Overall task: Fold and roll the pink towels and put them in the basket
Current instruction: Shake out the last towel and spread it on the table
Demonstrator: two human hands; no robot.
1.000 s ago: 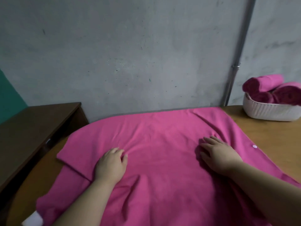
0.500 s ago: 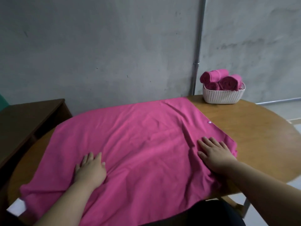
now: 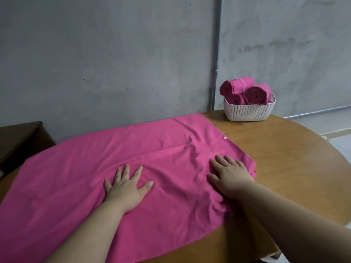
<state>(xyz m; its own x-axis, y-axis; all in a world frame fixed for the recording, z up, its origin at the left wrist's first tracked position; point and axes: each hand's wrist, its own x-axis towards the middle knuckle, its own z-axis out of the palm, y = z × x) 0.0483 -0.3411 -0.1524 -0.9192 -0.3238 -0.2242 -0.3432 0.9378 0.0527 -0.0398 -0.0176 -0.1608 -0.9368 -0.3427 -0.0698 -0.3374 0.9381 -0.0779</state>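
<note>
While the pink towel (image 3: pixel 91 168) lies spread beneath my palms on the table (image 3: pixel 284 158), my left hand (image 3: pixel 126 188) and right hand (image 3: pixel 230 177) press it flat, fingers straight; the basket (image 3: pixel 248 112) stands beyond my right hand.

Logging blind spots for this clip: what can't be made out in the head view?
Head view:
Pink towel: left and near edges cut off by the frame; layer count unclear.
Basket: three rolled towels show; any beneath are hidden by them and its wall.
White dot on the towel's edge: too small to identify.
Dark cabinet: cut off at left.
</note>
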